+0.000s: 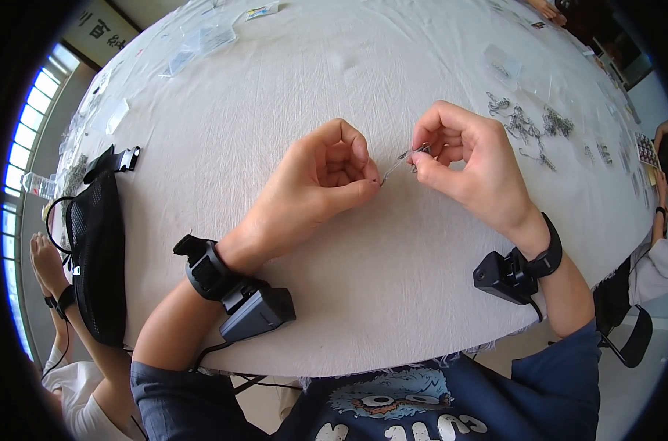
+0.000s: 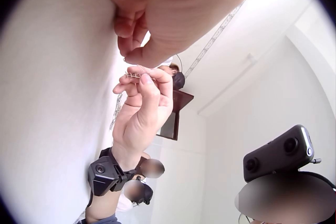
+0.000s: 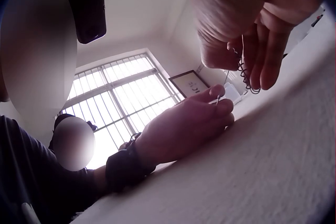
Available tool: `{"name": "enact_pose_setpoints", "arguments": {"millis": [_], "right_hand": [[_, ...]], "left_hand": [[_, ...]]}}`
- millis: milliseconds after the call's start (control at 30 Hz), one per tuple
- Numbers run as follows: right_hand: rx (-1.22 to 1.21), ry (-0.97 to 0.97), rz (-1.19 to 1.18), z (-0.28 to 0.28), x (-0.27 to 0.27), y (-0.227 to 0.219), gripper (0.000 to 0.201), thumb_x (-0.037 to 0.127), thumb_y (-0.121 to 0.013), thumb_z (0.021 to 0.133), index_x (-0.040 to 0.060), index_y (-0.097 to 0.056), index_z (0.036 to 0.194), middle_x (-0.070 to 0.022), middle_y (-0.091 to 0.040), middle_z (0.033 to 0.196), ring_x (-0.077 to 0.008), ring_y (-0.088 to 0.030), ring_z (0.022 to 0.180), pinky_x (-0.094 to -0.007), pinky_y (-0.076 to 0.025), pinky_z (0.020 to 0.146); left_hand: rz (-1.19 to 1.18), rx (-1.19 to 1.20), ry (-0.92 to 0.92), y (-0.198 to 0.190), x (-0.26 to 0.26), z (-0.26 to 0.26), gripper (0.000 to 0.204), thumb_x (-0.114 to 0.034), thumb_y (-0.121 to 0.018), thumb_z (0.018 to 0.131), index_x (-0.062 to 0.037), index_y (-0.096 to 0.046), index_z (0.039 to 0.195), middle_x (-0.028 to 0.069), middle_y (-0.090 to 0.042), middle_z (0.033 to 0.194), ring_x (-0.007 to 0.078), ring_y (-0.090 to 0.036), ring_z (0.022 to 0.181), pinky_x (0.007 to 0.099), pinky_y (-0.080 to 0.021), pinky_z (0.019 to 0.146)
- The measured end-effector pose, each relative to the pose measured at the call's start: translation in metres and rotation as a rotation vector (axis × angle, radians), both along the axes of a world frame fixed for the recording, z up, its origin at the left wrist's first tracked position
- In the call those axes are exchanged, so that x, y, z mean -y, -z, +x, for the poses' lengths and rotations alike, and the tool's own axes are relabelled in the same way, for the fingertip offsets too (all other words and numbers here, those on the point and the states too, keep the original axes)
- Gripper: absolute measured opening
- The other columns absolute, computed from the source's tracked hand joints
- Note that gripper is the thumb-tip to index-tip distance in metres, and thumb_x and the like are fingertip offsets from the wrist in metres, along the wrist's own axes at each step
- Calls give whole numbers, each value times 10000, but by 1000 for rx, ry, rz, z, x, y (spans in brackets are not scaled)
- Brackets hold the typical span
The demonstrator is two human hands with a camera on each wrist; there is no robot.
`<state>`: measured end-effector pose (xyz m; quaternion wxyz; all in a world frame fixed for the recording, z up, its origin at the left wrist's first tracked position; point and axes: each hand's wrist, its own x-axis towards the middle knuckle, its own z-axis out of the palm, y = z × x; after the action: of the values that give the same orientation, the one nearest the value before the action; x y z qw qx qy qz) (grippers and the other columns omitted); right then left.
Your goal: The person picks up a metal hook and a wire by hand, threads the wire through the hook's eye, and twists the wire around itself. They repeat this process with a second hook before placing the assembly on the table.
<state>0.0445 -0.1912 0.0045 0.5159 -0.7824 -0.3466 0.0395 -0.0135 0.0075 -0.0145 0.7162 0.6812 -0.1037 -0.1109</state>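
Observation:
Over the near middle of the cloth, my left hand [image 1: 308, 181] and right hand [image 1: 485, 162] face each other a short way apart. Thumb and fingertips of the right hand hold a small coiled wire piece [image 3: 243, 74], like a spring with open loops. A thin metal-looking strand [image 1: 394, 167] runs from it across the gap. At its other end, the left thumb and forefinger pinch the strand's tip. Part of the coil is hidden by the right fingers. In the left wrist view, the coil's loops [image 2: 135, 75] show at the right fingertips.
A white cloth [image 1: 334, 309] covers the round table. Tangled wire pieces [image 1: 523, 126] lie to the right. A black mesh bag [image 1: 99, 257] is at the left edge, with clear plastic packaging [image 1: 202, 45] at the back left. Other people sit on both sides.

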Motion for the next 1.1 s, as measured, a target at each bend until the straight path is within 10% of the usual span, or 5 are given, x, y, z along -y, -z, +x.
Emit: {"name": "enact_pose_setpoints", "arguments": {"millis": [1100], "right_hand": [[158,68,-102,-2,0,-2,120,65,-636,661,3,-535,680,-44,-534,562,-96,-499,507,-239,-413,486]], "left_hand": [[25,-3,14,0,0,0,187,21,-597,809,-70,-458,894,17,-566,884,66,-533,851,217,-440,810]]}}
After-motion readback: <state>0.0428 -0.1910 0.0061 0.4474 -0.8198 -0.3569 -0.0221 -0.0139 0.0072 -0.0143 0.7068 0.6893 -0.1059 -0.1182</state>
